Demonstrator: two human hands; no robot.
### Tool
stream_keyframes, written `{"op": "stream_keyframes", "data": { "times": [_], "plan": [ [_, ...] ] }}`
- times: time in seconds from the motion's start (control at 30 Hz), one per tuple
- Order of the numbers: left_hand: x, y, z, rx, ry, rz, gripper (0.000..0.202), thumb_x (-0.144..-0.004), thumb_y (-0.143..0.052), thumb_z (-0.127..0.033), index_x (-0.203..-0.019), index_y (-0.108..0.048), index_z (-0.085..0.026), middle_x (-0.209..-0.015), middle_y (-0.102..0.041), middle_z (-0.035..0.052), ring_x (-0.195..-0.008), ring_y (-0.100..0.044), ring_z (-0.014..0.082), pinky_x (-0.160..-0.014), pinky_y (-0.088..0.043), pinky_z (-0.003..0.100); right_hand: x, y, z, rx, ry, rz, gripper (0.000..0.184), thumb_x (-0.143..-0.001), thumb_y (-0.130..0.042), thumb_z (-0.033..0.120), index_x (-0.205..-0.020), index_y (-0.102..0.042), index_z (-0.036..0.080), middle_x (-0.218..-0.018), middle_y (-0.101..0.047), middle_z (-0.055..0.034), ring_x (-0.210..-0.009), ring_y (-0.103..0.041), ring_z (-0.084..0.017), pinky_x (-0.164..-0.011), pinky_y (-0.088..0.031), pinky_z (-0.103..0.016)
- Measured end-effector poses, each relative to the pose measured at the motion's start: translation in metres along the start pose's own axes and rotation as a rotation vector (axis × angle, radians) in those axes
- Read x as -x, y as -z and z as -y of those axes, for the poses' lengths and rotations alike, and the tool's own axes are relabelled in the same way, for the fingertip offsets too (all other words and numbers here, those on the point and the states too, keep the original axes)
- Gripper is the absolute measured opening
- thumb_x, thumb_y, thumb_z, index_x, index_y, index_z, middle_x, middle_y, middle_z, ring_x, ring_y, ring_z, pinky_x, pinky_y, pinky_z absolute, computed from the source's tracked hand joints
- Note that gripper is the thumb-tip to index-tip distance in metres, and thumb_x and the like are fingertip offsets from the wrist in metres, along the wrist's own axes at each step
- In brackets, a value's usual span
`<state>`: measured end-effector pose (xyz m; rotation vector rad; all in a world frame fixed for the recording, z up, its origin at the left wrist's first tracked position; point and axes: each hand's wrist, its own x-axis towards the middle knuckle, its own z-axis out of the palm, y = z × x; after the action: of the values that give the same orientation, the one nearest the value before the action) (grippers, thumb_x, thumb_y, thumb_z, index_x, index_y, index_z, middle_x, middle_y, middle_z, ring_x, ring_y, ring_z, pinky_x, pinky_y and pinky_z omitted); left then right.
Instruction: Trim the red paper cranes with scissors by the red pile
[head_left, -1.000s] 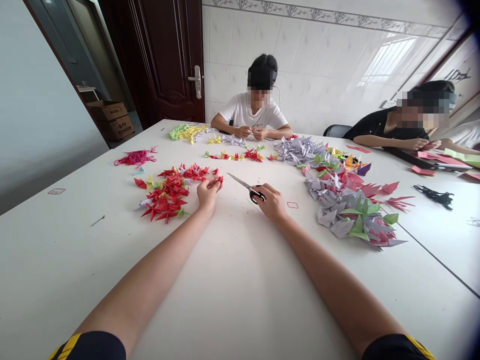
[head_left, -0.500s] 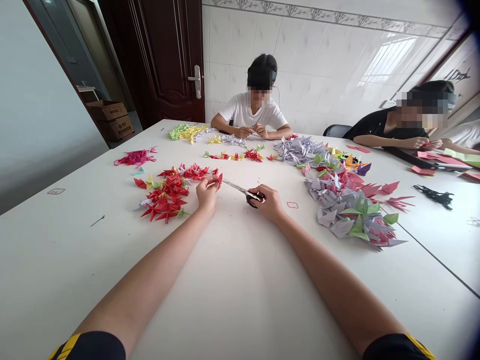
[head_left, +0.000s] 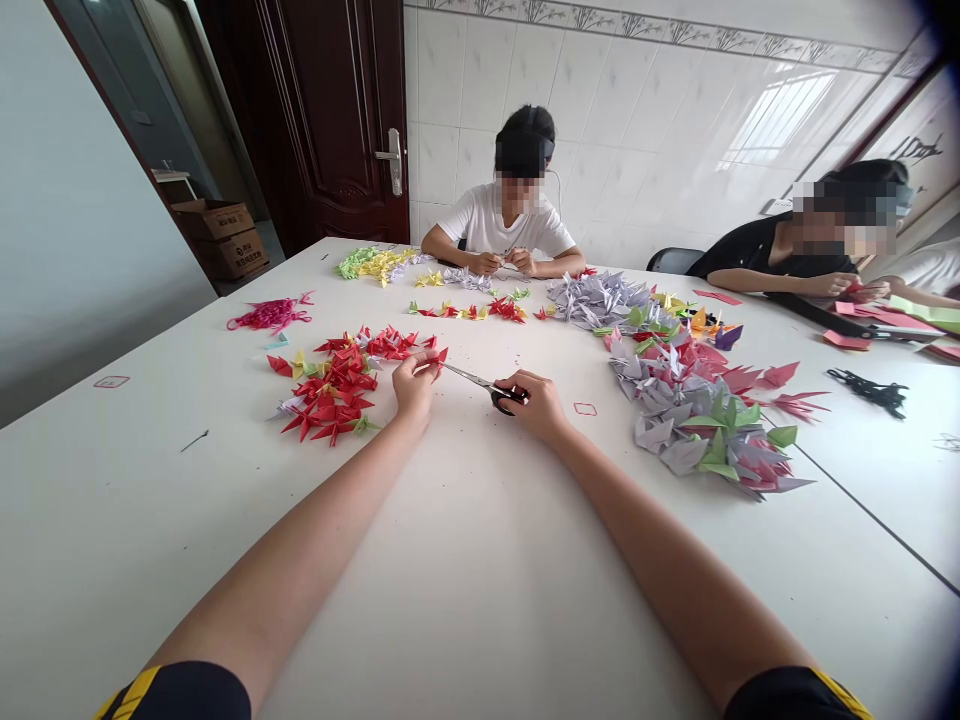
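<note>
Beside the heap of red origami cranes point(head_left: 330, 390), the left hand point(head_left: 414, 386) pinches a small red paper crane point(head_left: 436, 356) firmly in its fingertips — steady, with the tips of the black-handled scissors point(head_left: 495, 392) just beside it — while the right hand point(head_left: 541, 406) curls closed through the scissors' finger loops, blades almost shut.

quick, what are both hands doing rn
Left hand: closed, pinching a small red paper piece
Right hand: closed, holding scissors
</note>
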<state>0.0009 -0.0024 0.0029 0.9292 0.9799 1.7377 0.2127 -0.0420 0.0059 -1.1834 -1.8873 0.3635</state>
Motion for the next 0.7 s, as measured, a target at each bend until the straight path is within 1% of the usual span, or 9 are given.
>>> {"op": "stream_keyframes", "data": {
  "times": [0.3, 0.53, 0.6, 0.7],
  "plan": [
    [-0.001, 0.001, 0.002, -0.030, -0.015, 0.002, 0.018, -0.066, -0.071, -0.015, -0.084, -0.070, -0.015, -0.092, -0.069, 0.0078, -0.080, -0.063, 0.0147, -0.082, -0.053, 0.033, 0.000, 0.001, -0.003, 0.015, 0.001, 0.014, 0.019, -0.074, -0.065, 0.023, -0.091, -0.073, 0.020, -0.090, -0.071, -0.0057, -0.072, -0.061, -0.018, -0.067, -0.048, -0.031],
    [-0.005, 0.004, 0.009, -0.161, -0.067, -0.005, 0.017, -0.070, -0.067, -0.014, -0.087, -0.071, -0.016, -0.093, -0.070, 0.0088, -0.084, -0.065, 0.0166, -0.080, -0.053, 0.034, 0.000, -0.001, -0.011, 0.054, 0.059, -0.010, 0.019, -0.076, -0.062, 0.021, -0.092, -0.072, 0.021, -0.095, -0.071, -0.0062, -0.078, -0.065, -0.019, -0.070, -0.050, -0.031],
    [-0.005, 0.004, 0.010, -0.178, -0.073, 0.000, 0.017, -0.071, -0.066, -0.014, -0.087, -0.071, -0.016, -0.092, -0.070, 0.0088, -0.085, -0.065, 0.0169, -0.080, -0.053, 0.033, 0.001, -0.001, -0.011, 0.081, 0.076, -0.007, 0.021, -0.077, -0.061, 0.020, -0.094, -0.072, 0.022, -0.096, -0.071, -0.0065, -0.080, -0.065, -0.020, -0.070, -0.050, -0.031],
    [-0.005, 0.004, 0.009, -0.196, -0.076, -0.001, 0.016, -0.072, -0.066, -0.015, -0.086, -0.071, -0.017, -0.093, -0.070, 0.0088, -0.084, -0.065, 0.0167, -0.079, -0.053, 0.033, 0.002, 0.000, -0.008, 0.178, 0.113, 0.002, 0.024, -0.079, -0.059, 0.018, -0.099, -0.072, 0.022, -0.097, -0.070, -0.0071, -0.082, -0.065, -0.020, -0.069, -0.049, -0.031]
  ]
}}
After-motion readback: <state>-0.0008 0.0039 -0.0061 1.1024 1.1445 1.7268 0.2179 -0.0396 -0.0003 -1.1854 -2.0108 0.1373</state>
